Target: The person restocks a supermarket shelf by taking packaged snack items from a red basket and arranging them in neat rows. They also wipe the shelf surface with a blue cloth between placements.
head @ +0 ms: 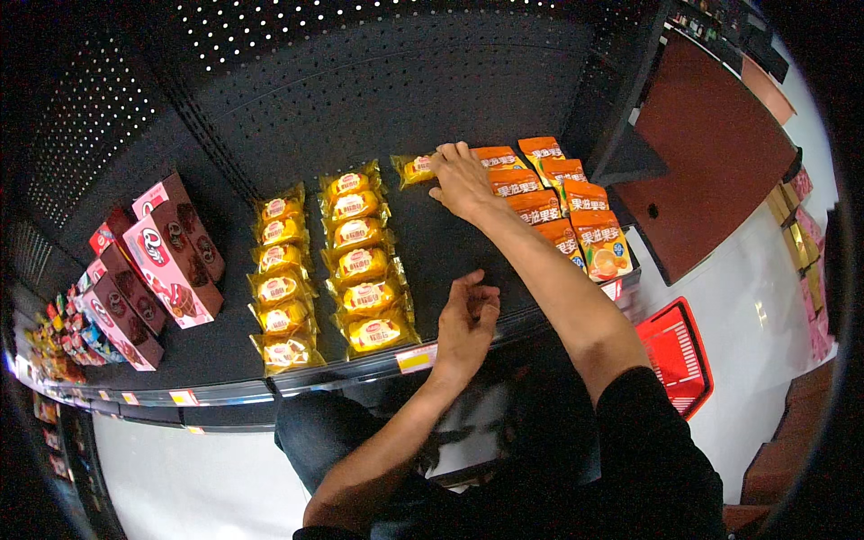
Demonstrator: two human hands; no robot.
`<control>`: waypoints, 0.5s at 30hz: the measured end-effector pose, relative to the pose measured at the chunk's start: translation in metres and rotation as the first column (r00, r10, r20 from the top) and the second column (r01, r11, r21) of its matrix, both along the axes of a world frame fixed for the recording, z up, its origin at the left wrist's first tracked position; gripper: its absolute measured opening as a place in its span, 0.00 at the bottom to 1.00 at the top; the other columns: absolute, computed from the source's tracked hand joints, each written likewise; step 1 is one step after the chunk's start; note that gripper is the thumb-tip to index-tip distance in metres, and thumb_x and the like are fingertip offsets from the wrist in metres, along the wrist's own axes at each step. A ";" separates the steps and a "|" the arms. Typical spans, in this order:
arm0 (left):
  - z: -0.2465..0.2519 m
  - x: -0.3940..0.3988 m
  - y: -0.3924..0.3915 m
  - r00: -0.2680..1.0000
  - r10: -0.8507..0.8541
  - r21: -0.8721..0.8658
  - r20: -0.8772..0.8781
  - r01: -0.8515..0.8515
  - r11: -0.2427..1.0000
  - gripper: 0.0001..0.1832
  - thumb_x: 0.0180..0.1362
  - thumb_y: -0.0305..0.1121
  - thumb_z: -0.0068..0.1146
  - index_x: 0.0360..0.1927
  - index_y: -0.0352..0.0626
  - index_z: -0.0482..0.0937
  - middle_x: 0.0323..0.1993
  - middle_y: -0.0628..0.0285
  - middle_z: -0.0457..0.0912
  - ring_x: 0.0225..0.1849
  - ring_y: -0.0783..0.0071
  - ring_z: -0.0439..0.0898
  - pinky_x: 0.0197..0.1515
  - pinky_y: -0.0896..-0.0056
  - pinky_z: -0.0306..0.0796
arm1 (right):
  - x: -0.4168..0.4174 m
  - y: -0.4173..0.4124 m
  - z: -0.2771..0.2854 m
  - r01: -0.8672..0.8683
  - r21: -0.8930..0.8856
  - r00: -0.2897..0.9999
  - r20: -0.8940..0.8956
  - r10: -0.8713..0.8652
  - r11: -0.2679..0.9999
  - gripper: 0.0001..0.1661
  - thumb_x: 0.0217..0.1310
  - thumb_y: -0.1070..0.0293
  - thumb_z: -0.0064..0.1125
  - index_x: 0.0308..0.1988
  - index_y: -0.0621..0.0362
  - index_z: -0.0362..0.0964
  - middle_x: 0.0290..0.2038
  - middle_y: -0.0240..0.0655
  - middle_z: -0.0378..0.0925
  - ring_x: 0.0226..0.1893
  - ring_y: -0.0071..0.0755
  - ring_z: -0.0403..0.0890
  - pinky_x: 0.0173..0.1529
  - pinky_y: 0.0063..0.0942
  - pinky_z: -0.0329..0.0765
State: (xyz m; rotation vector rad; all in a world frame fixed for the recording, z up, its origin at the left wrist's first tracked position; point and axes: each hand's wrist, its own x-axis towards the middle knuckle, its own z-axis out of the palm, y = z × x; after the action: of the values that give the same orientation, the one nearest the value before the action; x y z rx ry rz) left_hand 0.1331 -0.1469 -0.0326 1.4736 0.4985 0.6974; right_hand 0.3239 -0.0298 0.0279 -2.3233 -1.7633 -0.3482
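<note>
My right hand point(462, 181) is at the back of a black shelf point(432, 250), with its thumb and fingers around the right end of a yellow-wrapped cake point(413, 169). Part of that pack is hidden beneath the hand. Over the shelf's front edge hovers my left hand point(468, 320), fingers loosely curled and nothing seen in it. Just left of my hands, a column of similar yellow cake packs point(362, 263) runs front to back, with a second column point(278, 289) beside it. Orange fruit-snack pouches point(536, 208) stand in two columns to the right, partly behind my right forearm.
Pink boxes point(172, 260) stand farther left on the shelf. A price tag point(416, 358) sits on its front rail. Perforated black panels point(405, 88) rise behind. On the floor at right is a red shopping basket point(677, 358); a dark red-brown panel point(715, 148) lies beyond the shelf end.
</note>
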 end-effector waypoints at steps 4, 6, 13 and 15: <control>-0.003 0.000 -0.001 1.000 -0.014 -0.040 0.021 0.015 0.999 0.23 0.66 0.21 0.51 0.64 0.34 0.64 0.48 0.54 0.80 0.47 0.70 0.78 0.57 0.69 0.72 | 0.006 0.005 -0.016 -0.056 0.126 0.998 0.025 0.053 0.990 0.43 0.56 0.61 0.71 0.67 0.57 0.60 0.56 0.40 0.69 0.58 0.45 0.68 0.66 0.40 0.67; -0.005 -0.002 0.000 0.999 -0.020 -0.033 0.027 0.021 0.999 0.23 0.66 0.22 0.51 0.64 0.34 0.64 0.48 0.54 0.80 0.47 0.70 0.78 0.57 0.70 0.72 | 0.004 0.008 -0.012 -0.024 0.057 0.999 -0.034 0.026 0.998 0.41 0.56 0.60 0.71 0.66 0.57 0.62 0.54 0.41 0.70 0.58 0.46 0.68 0.66 0.40 0.67; -0.007 -0.002 0.002 0.998 -0.031 -0.054 0.056 0.034 0.998 0.23 0.67 0.23 0.52 0.64 0.34 0.64 0.48 0.55 0.79 0.47 0.70 0.79 0.56 0.69 0.73 | -0.001 0.005 0.002 0.021 -0.062 1.000 -0.020 -0.022 0.998 0.37 0.54 0.58 0.72 0.59 0.61 0.68 0.51 0.44 0.72 0.57 0.47 0.68 0.65 0.41 0.69; -0.007 -0.001 0.002 0.997 -0.041 -0.065 0.065 0.045 0.997 0.22 0.67 0.23 0.52 0.64 0.35 0.64 0.48 0.55 0.79 0.46 0.71 0.79 0.56 0.68 0.73 | 0.000 0.004 -0.003 0.019 -0.065 0.999 -0.031 -0.021 0.998 0.37 0.52 0.59 0.72 0.57 0.64 0.68 0.52 0.47 0.74 0.57 0.49 0.72 0.63 0.42 0.71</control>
State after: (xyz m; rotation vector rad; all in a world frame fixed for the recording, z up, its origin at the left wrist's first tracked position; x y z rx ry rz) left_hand 0.1319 -0.1446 -0.0393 1.3921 0.4360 0.6858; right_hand 0.3238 -0.0260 0.0245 -2.3785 -1.7634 -0.2603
